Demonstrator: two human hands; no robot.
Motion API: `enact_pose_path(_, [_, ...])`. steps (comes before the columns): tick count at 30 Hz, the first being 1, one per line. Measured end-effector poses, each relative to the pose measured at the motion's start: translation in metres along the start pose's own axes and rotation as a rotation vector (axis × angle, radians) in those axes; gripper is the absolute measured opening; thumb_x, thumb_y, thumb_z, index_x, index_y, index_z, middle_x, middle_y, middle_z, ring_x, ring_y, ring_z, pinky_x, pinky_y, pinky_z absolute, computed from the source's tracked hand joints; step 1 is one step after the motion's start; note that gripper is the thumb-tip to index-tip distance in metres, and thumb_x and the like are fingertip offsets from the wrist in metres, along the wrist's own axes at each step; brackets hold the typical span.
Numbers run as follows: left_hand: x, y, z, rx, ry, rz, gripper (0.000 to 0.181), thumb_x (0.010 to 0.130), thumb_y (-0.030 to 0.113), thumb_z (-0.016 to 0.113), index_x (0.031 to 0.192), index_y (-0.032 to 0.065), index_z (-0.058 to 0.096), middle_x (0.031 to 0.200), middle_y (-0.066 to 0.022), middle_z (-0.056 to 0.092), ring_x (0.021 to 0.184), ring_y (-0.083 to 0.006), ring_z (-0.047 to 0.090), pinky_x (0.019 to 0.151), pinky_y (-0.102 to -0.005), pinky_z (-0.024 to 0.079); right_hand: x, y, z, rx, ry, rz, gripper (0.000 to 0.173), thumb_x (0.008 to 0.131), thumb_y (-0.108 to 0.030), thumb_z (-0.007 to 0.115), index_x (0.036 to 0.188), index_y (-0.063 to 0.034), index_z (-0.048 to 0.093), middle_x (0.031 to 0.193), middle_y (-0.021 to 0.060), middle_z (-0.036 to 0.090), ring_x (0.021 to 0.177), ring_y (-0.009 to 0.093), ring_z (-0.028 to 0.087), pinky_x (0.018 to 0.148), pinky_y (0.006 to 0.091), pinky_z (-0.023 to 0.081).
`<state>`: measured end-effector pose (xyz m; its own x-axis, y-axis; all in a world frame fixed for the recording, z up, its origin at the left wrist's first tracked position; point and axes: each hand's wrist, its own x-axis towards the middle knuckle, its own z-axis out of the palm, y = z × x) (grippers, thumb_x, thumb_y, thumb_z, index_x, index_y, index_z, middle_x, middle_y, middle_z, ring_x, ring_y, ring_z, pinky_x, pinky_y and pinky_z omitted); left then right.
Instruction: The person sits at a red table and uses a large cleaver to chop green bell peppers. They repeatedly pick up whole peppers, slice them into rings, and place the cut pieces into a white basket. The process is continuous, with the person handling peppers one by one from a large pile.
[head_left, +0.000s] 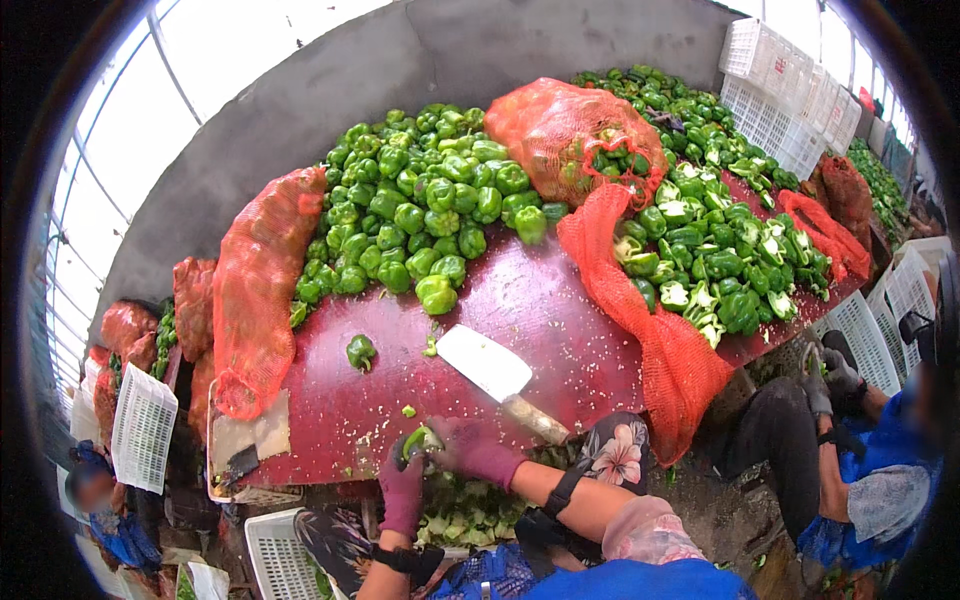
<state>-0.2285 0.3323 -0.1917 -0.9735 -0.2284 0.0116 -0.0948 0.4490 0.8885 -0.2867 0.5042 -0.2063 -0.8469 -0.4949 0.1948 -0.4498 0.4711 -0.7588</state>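
Observation:
At the near edge of a red table (330, 420), my left hand (400, 487), in a purple glove, grips a green bell pepper piece (415, 441). My right hand (480, 454), in a matching glove, has its fingers on the same piece from the right; they are blurred. A cleaver (484, 364) with a broad pale blade lies flat beyond my hands, its worn handle pointing toward me. One green pepper (361, 352) lies alone left of the blade. Green scraps and pale seeds are scattered about. Below the edge, cut peppers (465, 514) lie between my knees.
Whole green peppers (420, 202) are heaped at the back. A full red mesh sack (262, 292) stands left, another (570, 139) behind. An emptier mesh sack (652, 337) drapes over the edge beside cut peppers (727, 262). A gloved co-worker (862, 465) sits right; another person (112, 510) is far left.

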Motion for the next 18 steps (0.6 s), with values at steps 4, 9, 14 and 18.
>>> enact_pose_path(4, [-0.010, 0.044, 0.007, 0.231, -0.034, 0.075, 0.039, 0.084, 0.014, 0.069, 0.121, 0.0031, 0.061, 0.105, -0.0172, 0.070, 0.096, -0.0276, 0.068, 0.083, -0.0356, 0.051, -0.006, -0.002, 0.003, -0.242, 0.028, 0.000, 0.034, 0.088, -0.025, 0.059, 0.110, 0.0006, 0.055, 0.090, 0.0204, 0.068, 0.079, 0.035, 0.069, 0.065, 0.0465, 0.054])
enact_pose_path(9, [-0.019, 0.039, 0.008, 0.389, -0.076, 0.120, 0.045, 0.081, 0.017, 0.071, 0.122, 0.0030, 0.060, 0.105, -0.0184, 0.069, 0.097, -0.0288, 0.068, 0.082, -0.0376, 0.052, -0.001, -0.012, -0.001, -0.297, -0.124, 0.074, 0.033, 0.087, -0.021, 0.055, 0.111, 0.0018, 0.056, 0.091, 0.0207, 0.069, 0.085, 0.035, 0.070, 0.070, 0.0448, 0.055])
enact_pose_path(14, [-0.022, 0.043, 0.002, 0.470, -0.062, 0.204, 0.044, 0.082, 0.016, 0.069, 0.124, 0.0052, 0.059, 0.107, -0.0221, 0.067, 0.100, -0.0322, 0.067, 0.083, -0.0385, 0.052, 0.000, -0.013, 0.004, -0.273, -0.162, 0.062, 0.041, 0.086, -0.019, 0.058, 0.120, 0.0030, 0.051, 0.091, 0.0208, 0.069, 0.084, 0.038, 0.068, 0.072, 0.0447, 0.053])
enact_pose_path(18, [-0.010, 0.020, -0.013, 0.170, -0.138, 0.054, 0.039, 0.085, 0.005, 0.063, 0.124, 0.0025, 0.060, 0.109, -0.0157, 0.069, 0.098, -0.0241, 0.067, 0.087, -0.0350, 0.051, -0.002, 0.011, 0.027, -0.031, 0.047, -0.004, 0.047, 0.085, -0.026, 0.063, 0.122, 0.0028, 0.053, 0.090, 0.0233, 0.068, 0.082, 0.037, 0.068, 0.070, 0.0437, 0.054])
